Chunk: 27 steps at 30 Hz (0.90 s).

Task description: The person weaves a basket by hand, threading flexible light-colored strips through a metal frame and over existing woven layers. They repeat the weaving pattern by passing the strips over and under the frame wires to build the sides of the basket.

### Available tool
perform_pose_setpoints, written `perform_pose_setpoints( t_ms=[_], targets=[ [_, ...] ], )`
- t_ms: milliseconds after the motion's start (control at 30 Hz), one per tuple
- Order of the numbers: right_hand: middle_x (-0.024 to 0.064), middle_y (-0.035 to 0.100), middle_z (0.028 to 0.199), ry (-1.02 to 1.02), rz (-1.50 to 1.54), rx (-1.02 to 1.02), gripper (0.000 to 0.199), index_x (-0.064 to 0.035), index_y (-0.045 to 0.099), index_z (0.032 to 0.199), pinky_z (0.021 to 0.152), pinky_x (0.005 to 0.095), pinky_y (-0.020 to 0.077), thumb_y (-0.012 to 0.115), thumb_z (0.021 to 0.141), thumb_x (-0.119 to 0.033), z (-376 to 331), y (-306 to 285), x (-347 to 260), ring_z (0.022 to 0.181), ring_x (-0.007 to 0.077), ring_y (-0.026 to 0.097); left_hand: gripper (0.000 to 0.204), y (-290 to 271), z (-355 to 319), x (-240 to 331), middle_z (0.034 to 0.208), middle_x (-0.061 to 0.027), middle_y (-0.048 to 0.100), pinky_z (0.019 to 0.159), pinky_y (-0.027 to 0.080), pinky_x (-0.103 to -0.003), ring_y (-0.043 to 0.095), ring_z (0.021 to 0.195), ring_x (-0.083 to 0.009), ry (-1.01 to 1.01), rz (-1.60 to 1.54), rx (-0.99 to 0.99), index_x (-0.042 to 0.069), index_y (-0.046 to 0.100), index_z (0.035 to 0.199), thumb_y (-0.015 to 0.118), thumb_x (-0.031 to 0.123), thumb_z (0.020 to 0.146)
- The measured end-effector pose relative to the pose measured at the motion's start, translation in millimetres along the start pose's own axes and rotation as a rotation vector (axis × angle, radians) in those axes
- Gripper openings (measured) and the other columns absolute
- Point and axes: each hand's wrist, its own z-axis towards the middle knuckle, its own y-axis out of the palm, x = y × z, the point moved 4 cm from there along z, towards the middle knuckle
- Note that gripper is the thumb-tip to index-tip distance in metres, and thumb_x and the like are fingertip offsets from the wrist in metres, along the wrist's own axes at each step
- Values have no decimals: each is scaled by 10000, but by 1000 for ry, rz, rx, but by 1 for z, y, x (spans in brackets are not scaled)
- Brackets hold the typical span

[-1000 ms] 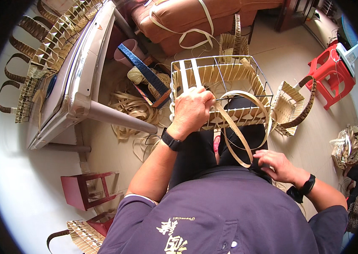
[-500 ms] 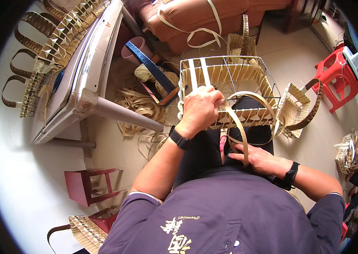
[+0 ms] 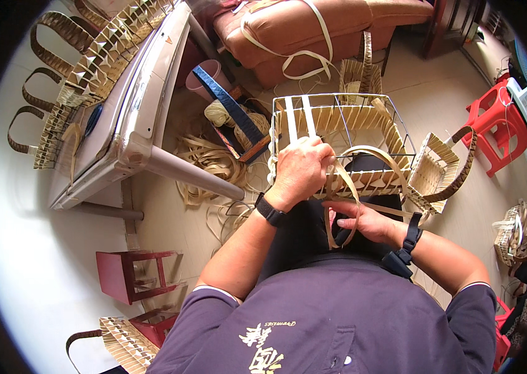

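Note:
A rectangular basket (image 3: 394,134), its dark wire frame partly woven with flat beige strips, rests over my knees. My left hand (image 3: 304,167) is closed at its near left side, gripping a flat beige strip (image 3: 355,184) by the rim; the fingertips are partly hidden. Two pale upright strips (image 3: 309,115) run from there to the far rim. The held strip curls in loops over the basket's near side and down toward my lap. Below that side, my right hand (image 3: 366,223) has its index finger stretched leftward and seems to hold the strip between its fingers.
To the left stands a table (image 3: 132,137) with several handled baskets on it. A pile of strips (image 3: 207,165) lies beneath, near a blue-handled box (image 3: 232,112). Right of my basket is a small handled basket (image 3: 435,165); farther right, a red stool (image 3: 500,124).
My right hand has risen from my lap to just under the basket's near side, moving the strip's loops. My left hand keeps its place on the basket. The whole view has shifted slightly.

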Motion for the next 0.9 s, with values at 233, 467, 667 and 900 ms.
perform_pose_setpoints(
  t_ms=[233,467,667,900],
  targets=[
    [53,732,1413,155,32,-202,548,-46,590,1649,1068,343,562,705,1135,-199,8,-8,38,1162,143,700,139,1,1,2,934,-95,705,821,571,-476,717,944,-343,30,10,20,106,788,925,765,226,990],
    [91,838,1224,144,-320,-210,397,31,808,1330,1080,339,592,633,977,76,-30,-24,10,1134,173,767,118,0,-1,-3,934,-94,711,828,567,-468,712,942,-340,3,-5,0,99,781,928,764,201,987],
    [40,847,897,496,-754,-116,228,-88,909,1035,778,320,599,730,904,-35,-147,-65,19,825,117,749,121,4,-2,-1,927,-87,708,823,568,-464,713,938,-333,27,-7,18,108,787,931,771,216,984],
    [186,834,1098,510,127,-195,300,106,796,1248,886,373,624,711,987,-14,-239,-70,3,876,213,765,133,4,-2,4,925,-80,705,814,569,-464,714,932,-329,20,-6,17,114,781,912,770,225,983]
  ],
)
